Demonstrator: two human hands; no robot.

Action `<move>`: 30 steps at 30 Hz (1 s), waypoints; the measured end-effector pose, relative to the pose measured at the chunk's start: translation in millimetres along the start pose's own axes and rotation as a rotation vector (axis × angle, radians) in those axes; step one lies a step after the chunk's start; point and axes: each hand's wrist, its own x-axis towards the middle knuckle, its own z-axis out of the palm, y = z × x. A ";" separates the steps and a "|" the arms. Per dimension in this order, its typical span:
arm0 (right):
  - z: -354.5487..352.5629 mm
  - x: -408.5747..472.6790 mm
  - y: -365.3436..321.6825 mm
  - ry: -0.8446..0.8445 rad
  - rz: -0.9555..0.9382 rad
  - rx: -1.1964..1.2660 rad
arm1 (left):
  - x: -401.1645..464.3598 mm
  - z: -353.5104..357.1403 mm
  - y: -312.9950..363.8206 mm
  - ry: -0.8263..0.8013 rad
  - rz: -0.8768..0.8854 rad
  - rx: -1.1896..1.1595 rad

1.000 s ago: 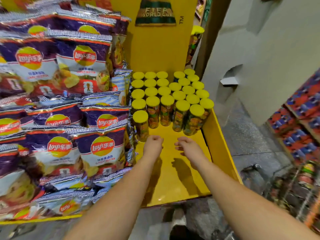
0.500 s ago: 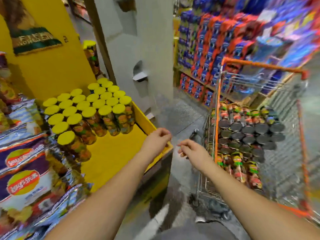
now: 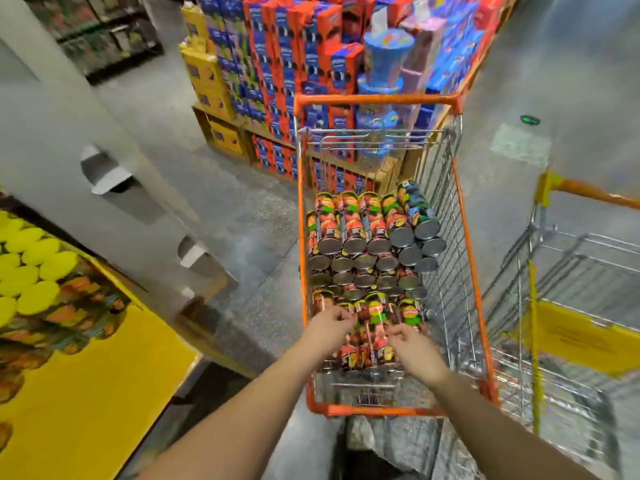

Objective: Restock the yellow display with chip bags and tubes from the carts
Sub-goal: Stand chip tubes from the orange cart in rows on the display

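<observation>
An orange-rimmed wire cart (image 3: 467,244) stands before me, stacked with chip tubes (image 3: 353,233) lying on their sides, silver ends toward me. My left hand (image 3: 327,329) and my right hand (image 3: 414,348) reach over the cart's near end, fingers loosely curled, just above the nearest tubes (image 3: 375,327); neither grips one. At the left edge the yellow display (image 3: 86,393) holds upright tubes with yellow lids (image 3: 31,271).
A second cart (image 3: 568,306) with a yellow panel stands to the right. A grey pillar (image 3: 69,140) rises beside the display. Stacked red, blue and yellow boxes (image 3: 284,64) fill pallets behind the cart. Grey floor lies between the display and the cart.
My view has swung right from the yellow display to the orange cart. Both hands moved from above the display shelf to above the nearest tubes in the cart.
</observation>
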 end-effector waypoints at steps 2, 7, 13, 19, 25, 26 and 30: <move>-11.3 31.7 22.5 -0.020 0.094 -0.057 | 27.4 17.6 -0.9 0.002 -0.083 0.105; -26.4 98.9 69.2 -0.092 0.265 -0.199 | 97.6 48.1 -24.0 0.008 -0.325 0.356; -1.3 151.7 91.8 -0.209 0.325 -0.240 | 146.9 68.2 -48.2 0.024 -0.466 0.513; 22.5 168.1 92.2 -0.205 0.370 -0.074 | 173.3 86.5 -66.5 0.087 -0.635 0.467; 38.8 175.9 106.1 -0.201 0.431 -0.044 | 188.3 98.2 -81.0 0.178 -0.717 0.333; 41.8 177.8 110.9 -0.195 0.428 -0.046 | 191.5 102.1 -89.8 0.179 -0.730 0.255; 42.7 181.5 116.8 -0.200 0.432 0.014 | 193.6 106.9 -100.1 0.120 -0.755 0.074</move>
